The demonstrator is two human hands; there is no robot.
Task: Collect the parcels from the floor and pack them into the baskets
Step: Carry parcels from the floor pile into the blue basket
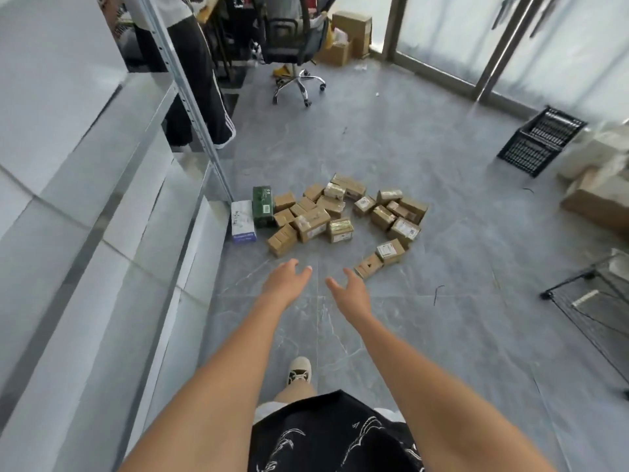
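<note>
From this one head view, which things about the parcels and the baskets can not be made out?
- Parcel labels: too small and blurred to read.
- Parcels in the pile: exact count unclear, they overlap each other.
- Black crate: tilted, its inside is hidden by its own wall.
- Wire basket: cut off by the right edge.
- Left hand and right hand: open, but palms face away.

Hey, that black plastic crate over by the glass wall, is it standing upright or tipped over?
Tipped over. The black crate lies on its side on the floor, slatted walls facing up and toward the camera; its contents cannot be seen.
</note>
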